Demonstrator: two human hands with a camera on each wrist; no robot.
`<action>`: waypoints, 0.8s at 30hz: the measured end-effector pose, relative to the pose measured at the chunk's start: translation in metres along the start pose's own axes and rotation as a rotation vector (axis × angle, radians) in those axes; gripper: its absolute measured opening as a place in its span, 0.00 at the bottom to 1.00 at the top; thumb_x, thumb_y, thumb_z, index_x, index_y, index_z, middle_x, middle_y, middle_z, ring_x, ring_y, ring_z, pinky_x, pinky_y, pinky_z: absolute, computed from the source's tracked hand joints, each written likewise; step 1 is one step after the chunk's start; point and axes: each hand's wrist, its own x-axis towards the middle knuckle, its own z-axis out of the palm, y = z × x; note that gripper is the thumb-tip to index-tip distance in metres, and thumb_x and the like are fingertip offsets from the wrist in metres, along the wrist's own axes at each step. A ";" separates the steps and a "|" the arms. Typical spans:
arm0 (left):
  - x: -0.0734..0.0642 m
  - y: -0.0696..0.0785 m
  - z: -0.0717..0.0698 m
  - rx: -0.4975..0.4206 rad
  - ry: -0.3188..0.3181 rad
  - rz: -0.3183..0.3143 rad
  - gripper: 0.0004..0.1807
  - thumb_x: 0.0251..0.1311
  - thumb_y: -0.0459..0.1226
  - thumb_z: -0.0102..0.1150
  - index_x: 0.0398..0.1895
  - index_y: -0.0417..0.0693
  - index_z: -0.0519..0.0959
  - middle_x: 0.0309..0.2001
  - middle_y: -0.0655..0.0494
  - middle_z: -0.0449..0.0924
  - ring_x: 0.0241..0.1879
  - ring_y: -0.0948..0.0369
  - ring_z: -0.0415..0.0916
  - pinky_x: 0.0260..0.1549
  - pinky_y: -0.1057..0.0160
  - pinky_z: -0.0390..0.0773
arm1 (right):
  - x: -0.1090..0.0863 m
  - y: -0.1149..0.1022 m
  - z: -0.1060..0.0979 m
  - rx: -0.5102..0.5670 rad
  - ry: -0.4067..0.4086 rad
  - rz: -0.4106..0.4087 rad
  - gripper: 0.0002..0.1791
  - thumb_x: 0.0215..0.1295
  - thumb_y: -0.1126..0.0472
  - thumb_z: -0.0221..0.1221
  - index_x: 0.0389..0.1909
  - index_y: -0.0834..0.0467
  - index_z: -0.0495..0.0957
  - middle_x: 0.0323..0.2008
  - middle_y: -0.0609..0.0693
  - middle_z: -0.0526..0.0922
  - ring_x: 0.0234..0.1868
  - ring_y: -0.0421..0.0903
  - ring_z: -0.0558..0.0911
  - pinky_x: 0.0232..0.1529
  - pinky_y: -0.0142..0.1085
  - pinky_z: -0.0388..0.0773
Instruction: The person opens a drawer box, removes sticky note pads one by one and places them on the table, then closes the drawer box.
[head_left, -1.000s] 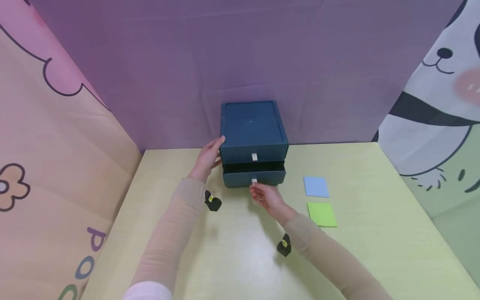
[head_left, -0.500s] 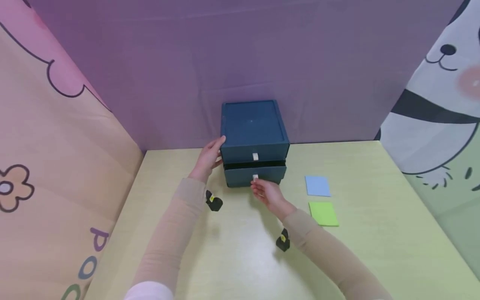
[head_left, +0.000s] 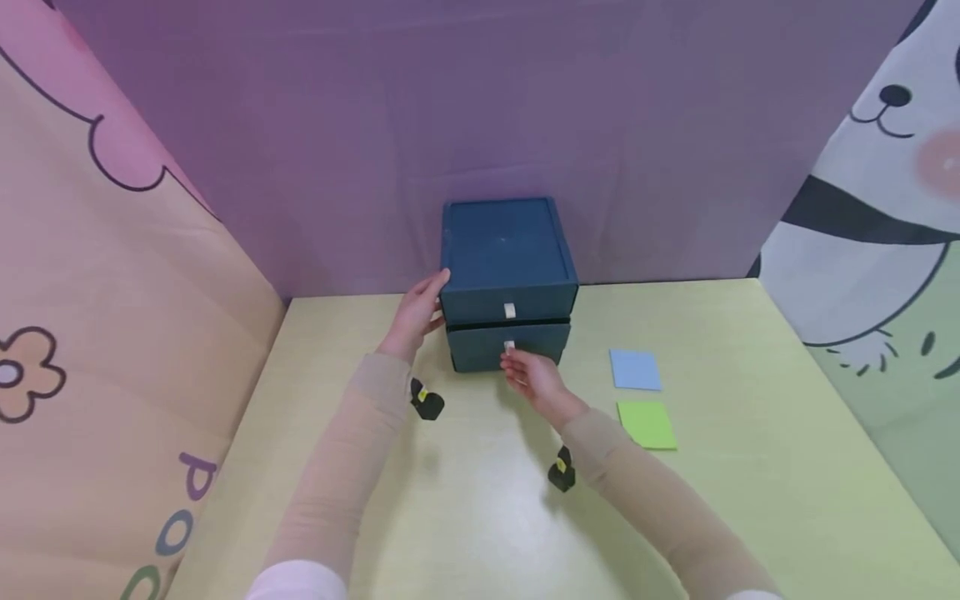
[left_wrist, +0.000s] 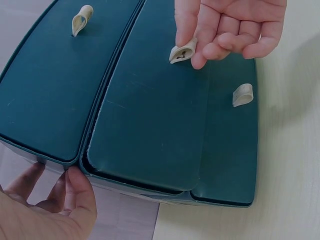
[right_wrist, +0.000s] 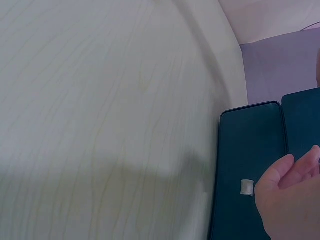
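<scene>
A dark blue drawer unit (head_left: 510,246) stands against the back wall. Three drawer fronts show in the left wrist view; the middle drawer (left_wrist: 150,110) juts out slightly beyond the others. Between its fingertips my right hand (head_left: 538,385) pinches the pale loop-shaped pull tab (left_wrist: 182,51) of that drawer. My left hand (head_left: 412,318) rests against the unit's left side, its fingers touching the side wall near the front edge. Beside the right hand, the bottom drawer's tab (right_wrist: 247,187) is untouched in the right wrist view.
A blue square of paper (head_left: 635,369) and a green one (head_left: 647,425) lie on the pale table (head_left: 465,517), right of the unit. Behind the unit hangs a purple cloth (head_left: 510,100). Black pieces with yellow marks (head_left: 427,400) show near both wrists.
The middle drawer has slid back into the unit, narrowing the dark gap above it. My right hand has moved forward with the tab; the left hand stays in place.
</scene>
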 end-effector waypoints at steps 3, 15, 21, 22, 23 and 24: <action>-0.001 0.001 0.000 0.003 0.006 0.002 0.34 0.64 0.56 0.52 0.70 0.56 0.62 0.71 0.58 0.58 0.64 0.52 0.63 0.62 0.52 0.68 | 0.002 -0.001 0.001 0.001 0.004 -0.005 0.16 0.69 0.60 0.52 0.49 0.68 0.75 0.33 0.47 0.81 0.31 0.37 0.78 0.41 0.28 0.77; -0.001 0.000 0.002 -0.004 0.017 0.001 0.34 0.63 0.56 0.52 0.70 0.55 0.64 0.71 0.57 0.59 0.64 0.51 0.64 0.61 0.52 0.68 | 0.009 -0.006 0.005 0.021 0.050 -0.010 0.09 0.68 0.61 0.53 0.40 0.63 0.78 0.28 0.45 0.82 0.30 0.38 0.79 0.54 0.38 0.74; 0.000 0.000 0.003 -0.017 0.016 0.010 0.34 0.63 0.55 0.53 0.70 0.54 0.64 0.70 0.56 0.61 0.63 0.52 0.66 0.61 0.53 0.69 | 0.010 -0.008 0.007 0.023 0.063 -0.019 0.09 0.68 0.62 0.53 0.38 0.63 0.78 0.27 0.45 0.82 0.26 0.35 0.78 0.52 0.37 0.75; 0.000 0.000 0.003 -0.017 0.016 0.014 0.34 0.63 0.55 0.53 0.70 0.54 0.64 0.70 0.56 0.61 0.63 0.52 0.66 0.61 0.52 0.68 | 0.010 -0.008 0.008 0.023 0.063 -0.021 0.09 0.67 0.62 0.53 0.37 0.63 0.78 0.26 0.45 0.82 0.26 0.36 0.78 0.53 0.38 0.74; 0.000 0.000 0.002 -0.019 0.016 0.016 0.34 0.64 0.55 0.53 0.70 0.54 0.64 0.70 0.56 0.62 0.63 0.52 0.66 0.61 0.52 0.69 | 0.011 -0.008 0.008 0.024 0.065 -0.022 0.09 0.67 0.63 0.53 0.37 0.64 0.78 0.26 0.45 0.82 0.27 0.36 0.79 0.53 0.38 0.74; 0.000 0.000 0.002 -0.020 0.018 0.015 0.33 0.63 0.55 0.53 0.69 0.54 0.64 0.69 0.56 0.62 0.62 0.52 0.67 0.61 0.52 0.69 | 0.011 -0.007 0.009 0.027 0.065 -0.022 0.09 0.67 0.63 0.53 0.38 0.64 0.78 0.26 0.44 0.82 0.27 0.36 0.79 0.54 0.39 0.74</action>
